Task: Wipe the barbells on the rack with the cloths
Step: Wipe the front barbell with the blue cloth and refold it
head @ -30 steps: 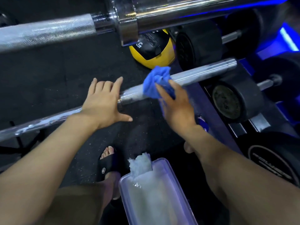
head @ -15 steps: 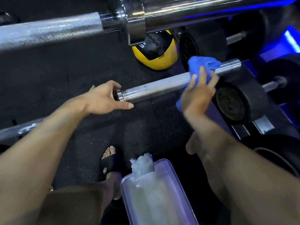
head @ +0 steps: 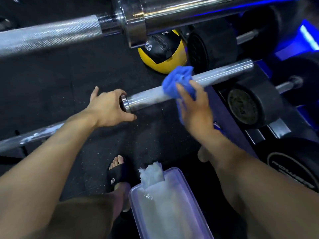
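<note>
At mid-frame, the right hand presses the blue cloth on the barbell sleeve, fingers curled round it, while the left hand grips the collar; next, likely a rub toward either end.

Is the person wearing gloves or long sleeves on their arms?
No. The left hand and right hand are bare, with no gloves, rings or watch showing. Both forearms are uncovered; no sleeve reaches into view.
</note>
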